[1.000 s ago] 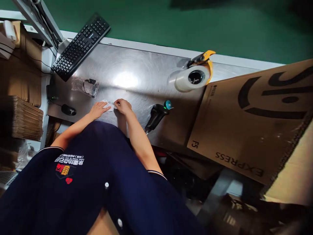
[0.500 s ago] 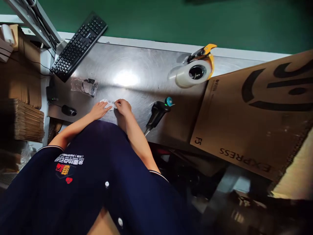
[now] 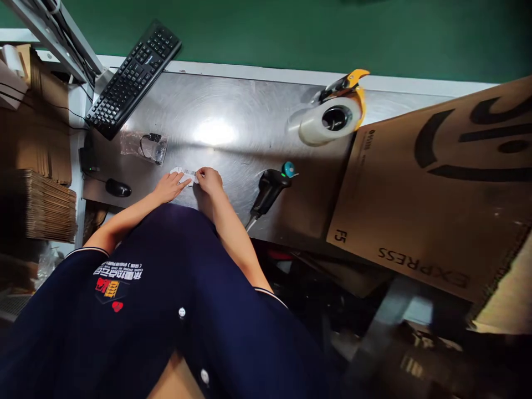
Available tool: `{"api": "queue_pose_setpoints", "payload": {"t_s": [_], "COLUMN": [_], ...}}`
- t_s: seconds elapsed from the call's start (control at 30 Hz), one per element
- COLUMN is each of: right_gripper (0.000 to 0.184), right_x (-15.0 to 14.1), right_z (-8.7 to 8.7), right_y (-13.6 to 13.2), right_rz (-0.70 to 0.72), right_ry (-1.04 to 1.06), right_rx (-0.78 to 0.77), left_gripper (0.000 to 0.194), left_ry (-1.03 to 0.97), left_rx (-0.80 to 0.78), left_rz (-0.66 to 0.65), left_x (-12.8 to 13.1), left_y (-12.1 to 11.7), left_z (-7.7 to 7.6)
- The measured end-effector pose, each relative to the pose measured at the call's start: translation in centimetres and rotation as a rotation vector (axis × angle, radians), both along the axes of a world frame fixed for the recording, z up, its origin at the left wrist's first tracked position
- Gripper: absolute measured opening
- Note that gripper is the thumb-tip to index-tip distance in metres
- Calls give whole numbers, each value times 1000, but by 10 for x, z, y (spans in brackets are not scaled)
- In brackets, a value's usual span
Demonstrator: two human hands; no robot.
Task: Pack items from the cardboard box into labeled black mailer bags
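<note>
A small white barcode label (image 3: 189, 172) is held between both my hands, low over the metal table close to my body. My left hand (image 3: 167, 187) has its fingers and thumb on the label's left part. With thumb and fingertips together, my right hand (image 3: 210, 180) pinches the right end. Parts of the label are hidden under the fingers. Just beyond my left hand lies a clear plastic bag (image 3: 144, 147) with a dark item inside. To the right of my right hand rests a black barcode scanner (image 3: 268, 191), its small light green.
A black keyboard (image 3: 133, 78) and a mouse (image 3: 118, 187) are on the left. Clear tape in a yellow-edged dispenser (image 3: 330, 120) sits at the back right. A large cardboard box (image 3: 415, 205) covers the right end. Folded cartons (image 3: 50, 208) are stacked at far left.
Both hands stay almost still on the label. The view has shifted slightly, so the box and tape appear a little higher and further right.
</note>
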State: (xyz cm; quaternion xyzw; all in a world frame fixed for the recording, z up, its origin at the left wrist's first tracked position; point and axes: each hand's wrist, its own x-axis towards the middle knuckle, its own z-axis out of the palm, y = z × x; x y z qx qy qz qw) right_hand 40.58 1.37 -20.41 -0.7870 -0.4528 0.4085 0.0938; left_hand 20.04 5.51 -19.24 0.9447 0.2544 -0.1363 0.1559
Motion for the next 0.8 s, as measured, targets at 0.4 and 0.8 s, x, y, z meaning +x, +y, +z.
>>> {"api": "queue_pose_setpoints", "payload": {"t_s": [0.4, 0.8], "right_gripper": [35, 35], "right_x": [-6, -8], "right_z": [6, 4], "right_y": [-1, -2], "right_rz": [25, 10], "right_ry": [-55, -70], "right_rx": [-20, 3], "left_gripper": [54, 59], "left_ry": [5, 68], "left_rx": [-4, 6], "left_rz": [-1, -56], "left_x": [1, 4], "left_y": [0, 1], "left_z": [0, 4]}}
